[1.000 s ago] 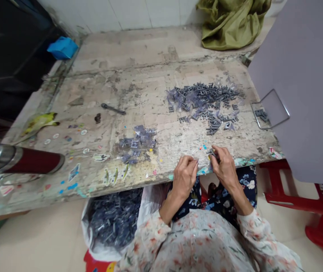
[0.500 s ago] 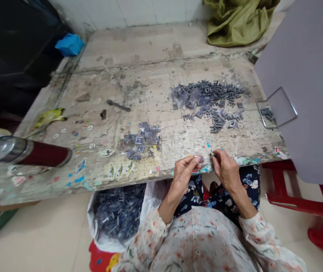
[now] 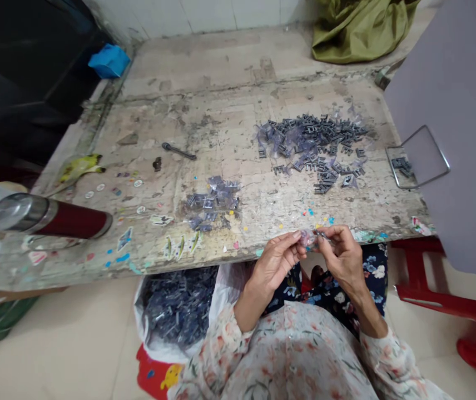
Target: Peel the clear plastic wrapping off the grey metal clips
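Note:
At the near edge of the worn table [image 3: 221, 105], my left hand [image 3: 277, 261] pinches a small clear plastic bag [image 3: 306, 238] between thumb and fingers. My right hand [image 3: 342, 255] is closed on small dark metal pieces [image 3: 323, 234] right against the bag's mouth. The two hands touch at the fingertips. A large heap of loose dark metal pieces and clear bags [image 3: 313, 147] lies beyond my right hand. A smaller pile of filled bags [image 3: 213, 203] lies to the left of my hands.
A white sack of metal pieces [image 3: 177, 308] sits on the floor under the table edge. A maroon flask [image 3: 50, 219] lies at the left. A small wrench [image 3: 178, 150], a blue object [image 3: 110, 60], green cloth [image 3: 358, 28], a grey board with wire handle [image 3: 419, 158] and red stools [image 3: 471, 311] surround.
Both hands came slightly toward me off the table edge. The left hand has brought the clear bag up to the right hand's metal pieces. The view shifted a little.

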Demonstrator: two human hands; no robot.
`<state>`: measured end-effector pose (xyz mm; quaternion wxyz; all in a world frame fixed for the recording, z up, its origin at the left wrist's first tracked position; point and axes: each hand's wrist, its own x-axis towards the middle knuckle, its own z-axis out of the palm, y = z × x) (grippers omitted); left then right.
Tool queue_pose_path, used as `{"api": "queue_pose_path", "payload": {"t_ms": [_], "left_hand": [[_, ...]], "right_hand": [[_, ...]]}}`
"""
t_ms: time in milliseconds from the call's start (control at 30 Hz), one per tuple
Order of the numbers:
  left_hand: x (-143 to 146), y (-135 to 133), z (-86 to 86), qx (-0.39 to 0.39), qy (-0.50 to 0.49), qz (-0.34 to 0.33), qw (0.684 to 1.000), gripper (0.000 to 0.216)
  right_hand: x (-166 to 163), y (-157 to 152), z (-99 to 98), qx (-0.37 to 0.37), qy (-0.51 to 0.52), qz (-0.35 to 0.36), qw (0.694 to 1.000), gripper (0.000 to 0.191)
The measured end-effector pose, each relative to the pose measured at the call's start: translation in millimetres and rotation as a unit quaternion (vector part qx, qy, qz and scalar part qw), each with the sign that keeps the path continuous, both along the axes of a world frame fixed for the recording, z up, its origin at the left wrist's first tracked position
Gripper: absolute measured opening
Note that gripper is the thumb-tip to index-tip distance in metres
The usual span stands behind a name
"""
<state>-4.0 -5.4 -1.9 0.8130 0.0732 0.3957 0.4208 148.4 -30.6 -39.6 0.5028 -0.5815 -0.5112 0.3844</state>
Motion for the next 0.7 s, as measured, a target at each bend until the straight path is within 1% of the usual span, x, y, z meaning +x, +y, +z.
{"api": "queue_pose_path", "payload": {"t_ms": [167, 300, 433, 500, 600, 700], "left_hand": [[0.2, -1.3, 5.0, -0.02, -0.019, 0.008, 1.0, 0.02], [0.4, -2.7, 8.1, -0.019, -0.029, 0.004, 0.999, 0.02], [0.8, -5.9, 12.0, 0.012, -0.01, 0.001, 1.0, 0.02], [1.2, -8.3, 13.8, 0.037, 0.015, 0.008, 0.999, 0.02], [2.6, -12.1, 16.9, 0.065, 0.06, 0.023, 0.996, 0.022], [4.1, -15.4, 20.9, 0.092, 0.091, 0.034, 0.991, 0.023]], "right_hand": [[-1.2, -5.1, 16.0, 0.043, -0.047, -0.005, 0.998, 0.011], [-2.8, -8.1, 23.6, 0.062, -0.084, -0.021, 0.994, 0.011], [-4.7, -10.2, 26.8, 0.07, -0.088, -0.045, 0.993, 0.009], [-4.7, -11.4, 28.9, 0.08, -0.094, -0.037, 0.992, 0.008], [-4.8, -14.2, 33.1, 0.109, -0.135, 0.007, 0.985, 0.02], [-6.8, -17.4, 37.4, 0.164, -0.201, 0.044, 0.965, 0.037]]}}
